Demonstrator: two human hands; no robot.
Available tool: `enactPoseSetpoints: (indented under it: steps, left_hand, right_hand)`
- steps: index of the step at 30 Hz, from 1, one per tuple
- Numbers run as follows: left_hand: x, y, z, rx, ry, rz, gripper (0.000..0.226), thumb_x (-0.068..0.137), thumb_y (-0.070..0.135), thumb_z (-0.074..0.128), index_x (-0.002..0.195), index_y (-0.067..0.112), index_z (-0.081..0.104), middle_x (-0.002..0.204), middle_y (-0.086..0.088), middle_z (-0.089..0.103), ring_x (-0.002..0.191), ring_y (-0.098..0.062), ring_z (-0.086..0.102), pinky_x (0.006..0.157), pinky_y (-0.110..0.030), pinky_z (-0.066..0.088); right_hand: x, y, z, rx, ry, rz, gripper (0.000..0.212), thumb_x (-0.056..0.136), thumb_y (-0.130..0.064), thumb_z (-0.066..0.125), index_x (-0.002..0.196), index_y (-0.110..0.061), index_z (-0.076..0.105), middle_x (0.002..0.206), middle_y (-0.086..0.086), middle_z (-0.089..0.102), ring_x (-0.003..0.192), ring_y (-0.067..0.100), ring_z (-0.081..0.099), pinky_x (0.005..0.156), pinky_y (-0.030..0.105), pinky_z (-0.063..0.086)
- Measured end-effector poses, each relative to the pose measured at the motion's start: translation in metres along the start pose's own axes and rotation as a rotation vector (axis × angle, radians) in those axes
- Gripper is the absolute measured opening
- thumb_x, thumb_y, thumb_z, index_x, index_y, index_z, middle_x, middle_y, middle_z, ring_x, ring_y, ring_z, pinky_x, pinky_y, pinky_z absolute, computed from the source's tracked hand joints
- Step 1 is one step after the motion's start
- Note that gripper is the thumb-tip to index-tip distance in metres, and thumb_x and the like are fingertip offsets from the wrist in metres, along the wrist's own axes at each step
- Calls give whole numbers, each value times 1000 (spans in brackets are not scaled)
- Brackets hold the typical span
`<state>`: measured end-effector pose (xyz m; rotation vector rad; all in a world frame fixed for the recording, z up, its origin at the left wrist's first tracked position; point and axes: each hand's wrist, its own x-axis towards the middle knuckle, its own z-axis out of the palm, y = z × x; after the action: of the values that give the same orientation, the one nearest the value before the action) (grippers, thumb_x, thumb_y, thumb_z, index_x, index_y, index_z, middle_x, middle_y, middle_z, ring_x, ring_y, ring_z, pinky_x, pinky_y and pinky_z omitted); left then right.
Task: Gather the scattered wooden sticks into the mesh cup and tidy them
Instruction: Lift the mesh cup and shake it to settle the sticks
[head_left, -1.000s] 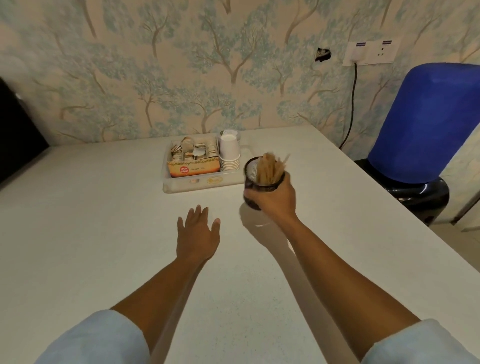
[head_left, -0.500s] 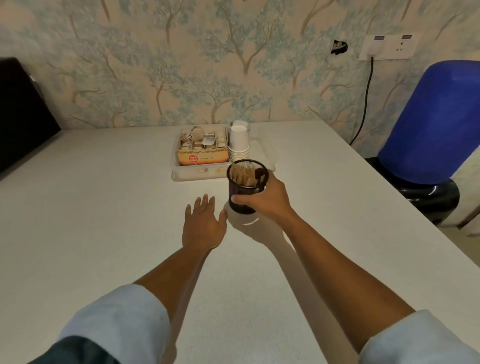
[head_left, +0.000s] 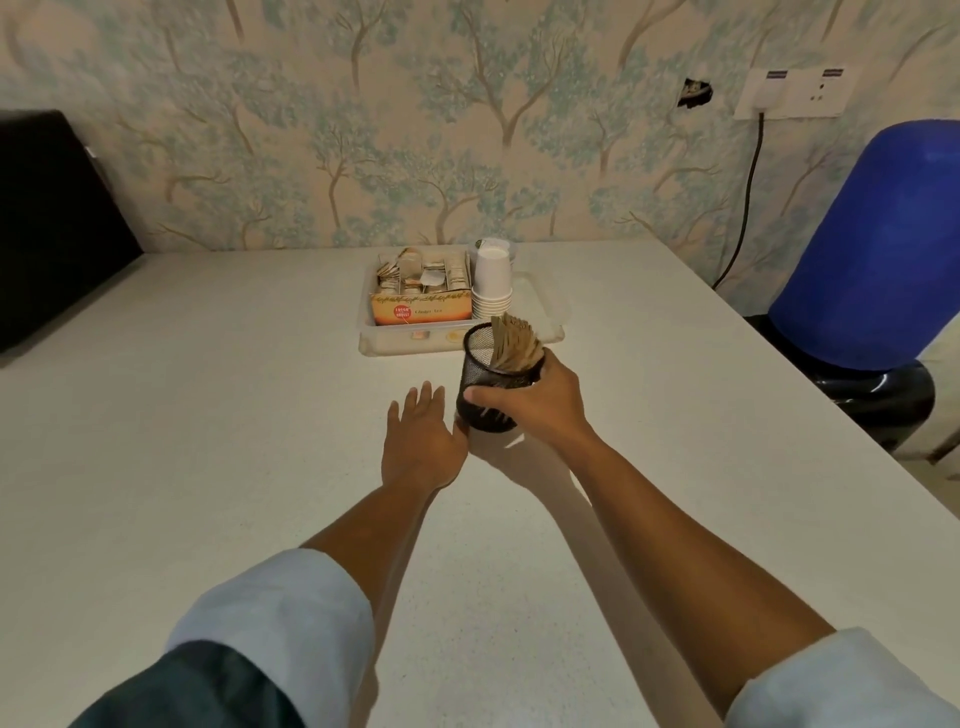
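Note:
A black mesh cup (head_left: 491, 370) stands on the white table (head_left: 208, 415), tilted slightly to the left. A bundle of wooden sticks (head_left: 514, 343) leans against its right inner wall and pokes above the rim. My right hand (head_left: 540, 400) wraps around the cup's right side and lower front. My left hand (head_left: 421, 441) lies flat on the table just left of the cup, fingers spread, its thumb side touching the cup's base. No loose sticks show on the table.
A clear plastic tray (head_left: 447, 340) behind the cup holds a tea-bag box (head_left: 421, 306) and stacked white paper cups (head_left: 492, 283). A blue water jug (head_left: 878, 244) stands beyond the table's right edge, and a black object (head_left: 47, 223) sits far left. A cable (head_left: 748, 197) hangs from the wall socket.
The cup went from lifted and tilted, down to the table nearer my left hand; the sticks now rise above the rim again. My left hand stayed flat.

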<state>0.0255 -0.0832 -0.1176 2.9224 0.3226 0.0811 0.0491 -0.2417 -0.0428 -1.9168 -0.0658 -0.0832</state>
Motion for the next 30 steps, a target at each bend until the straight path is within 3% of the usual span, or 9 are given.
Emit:
enactPoseSetpoints:
  steps: [2,5,8,12,17,21,25,30]
  left_hand:
    - [1,0,1,-15,10,-7,67,103,56,17,161,20,14,168,-2,6,156,-22,1,126,-44,-1]
    - [1,1,2,-2,8,-13,68,103,57,17,161,21,14,168,-2,6,156,-23,2,126,-46,2]
    - [1,1,2,-13,11,-20,69,103,58,15,161,21,14,168,-2,5,156,-22,2,126,-45,2]
    - [0,1,2,-9,11,-19,68,103,58,17,160,21,15,168,-2,6,156,-22,2,126,-45,2]
    - [0,0,3,-34,22,-15,67,103,57,18,160,20,17,168,-2,8,155,-21,3,126,-45,2]
    - [1,0,3,-23,20,-22,68,103,57,17,160,21,17,168,-1,7,155,-21,3,126,-44,1]
    - [1,0,3,-18,19,-22,68,103,57,18,160,21,16,168,-1,7,155,-21,3,126,-44,1]
    - [1,0,5,-32,30,-18,67,103,56,18,160,20,18,168,-1,9,155,-20,4,126,-43,1]
  right_hand:
    - [-2,1,-4,52,65,45,97,42,-56,88,128,-26,53,122,-8,63,107,10,59,86,23,52]
    - [-7,6,-6,-33,3,23,97,45,-56,89,130,-26,52,126,-7,62,112,14,58,85,22,50]
    - [-7,7,-10,-30,92,-1,98,49,-51,90,134,-24,49,129,-5,60,116,16,57,85,21,48]
    - [-9,13,-10,-92,29,-3,97,52,-50,89,135,-26,47,130,-5,59,117,16,57,89,26,51]
    - [-12,17,-12,-106,26,-28,94,50,-49,89,132,-26,50,125,-8,61,112,13,58,79,16,45]
    - [-16,13,-12,3,228,-115,94,49,-51,88,131,-28,49,115,-20,57,104,2,54,77,6,42]
    - [-14,15,-12,-95,98,-70,91,50,-45,90,130,-23,52,124,-7,63,111,13,60,81,17,47]
    - [-21,4,-2,11,221,-140,94,48,-52,88,130,-26,51,118,-17,59,106,3,54,78,7,45]
